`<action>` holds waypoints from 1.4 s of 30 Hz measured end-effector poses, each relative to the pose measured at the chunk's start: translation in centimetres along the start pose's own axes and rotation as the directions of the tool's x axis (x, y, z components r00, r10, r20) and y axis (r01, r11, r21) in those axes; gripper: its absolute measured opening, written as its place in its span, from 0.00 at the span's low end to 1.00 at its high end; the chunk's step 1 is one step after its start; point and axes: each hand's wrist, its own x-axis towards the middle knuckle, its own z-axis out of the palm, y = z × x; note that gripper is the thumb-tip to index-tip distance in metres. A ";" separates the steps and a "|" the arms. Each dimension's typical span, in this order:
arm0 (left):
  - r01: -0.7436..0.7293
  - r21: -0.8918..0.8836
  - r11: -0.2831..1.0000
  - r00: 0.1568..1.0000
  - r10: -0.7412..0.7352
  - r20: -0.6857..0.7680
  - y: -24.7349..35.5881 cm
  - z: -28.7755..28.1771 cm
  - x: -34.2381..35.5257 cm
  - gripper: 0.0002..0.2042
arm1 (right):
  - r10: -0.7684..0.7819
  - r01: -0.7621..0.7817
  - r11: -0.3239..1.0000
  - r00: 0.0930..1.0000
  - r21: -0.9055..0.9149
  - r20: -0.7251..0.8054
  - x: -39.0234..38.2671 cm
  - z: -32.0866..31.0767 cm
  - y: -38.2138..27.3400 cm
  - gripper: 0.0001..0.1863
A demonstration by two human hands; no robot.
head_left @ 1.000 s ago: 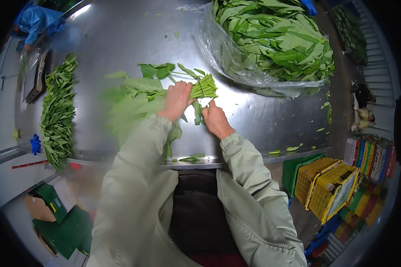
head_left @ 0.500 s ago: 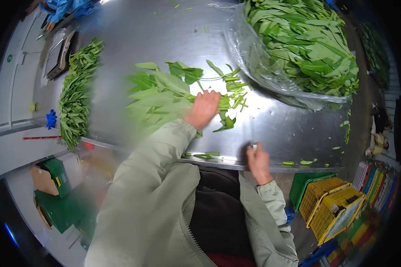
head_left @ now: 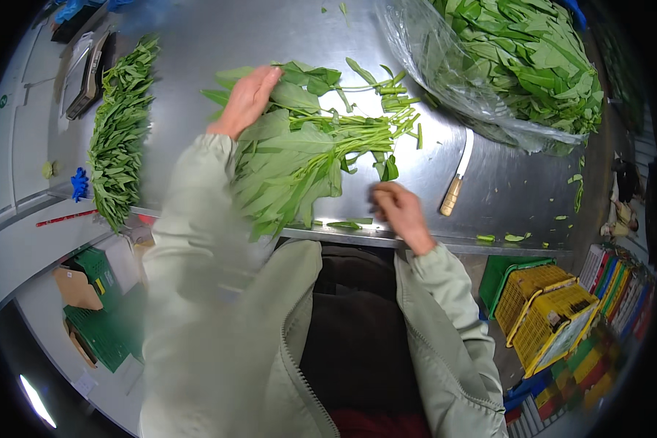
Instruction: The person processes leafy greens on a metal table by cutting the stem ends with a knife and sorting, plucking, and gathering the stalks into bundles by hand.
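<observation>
A loose bunch of leafy green vegetable stalks [head_left: 310, 142] lies across the metal table, leaves toward the left and cut stems toward the right. My left hand [head_left: 247, 101] rests on the far leaves with its fingers stretched out. Close to the table's front edge, just short of the stems, is my right hand [head_left: 403, 213]; its fingers are loosely bent and nothing shows in them. A knife [head_left: 452, 194] with a wooden handle lies to the right of that hand, blade pointing away. Short cut stem pieces [head_left: 394, 91] lie at the bunch's far right end.
A large clear plastic bag [head_left: 474, 109] of leafy greens [head_left: 533, 58] takes up the far right. A long row of greens [head_left: 120, 135] lies along the left end of the metal table [head_left: 197, 44]. Yellow crates [head_left: 555, 325] stand below on the right. Scraps [head_left: 517, 237] lie by the front edge.
My left hand has left the stems and moved left and away onto the leaves. My right hand, closed before, has moved up and left; the knife now lies on the table.
</observation>
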 end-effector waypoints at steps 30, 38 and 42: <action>-0.016 0.378 0.926 0.998 -0.008 0.063 0.0 4.2 -12.0 0.54 | 0.267 -0.426 0.803 0.882 0.417 0.388 0.0 5.8 -2.2 0.23; -0.086 0.507 0.858 0.996 0.089 0.020 2.9 1.3 -10.5 0.39 | 0.255 -0.337 0.821 0.939 0.461 0.231 -3.3 1.8 1.2 0.19; -0.318 0.457 0.831 0.932 0.362 -0.010 13.3 -4.7 -9.5 0.36 | 0.212 -0.228 0.817 0.973 0.530 0.093 -3.7 -0.2 0.9 0.15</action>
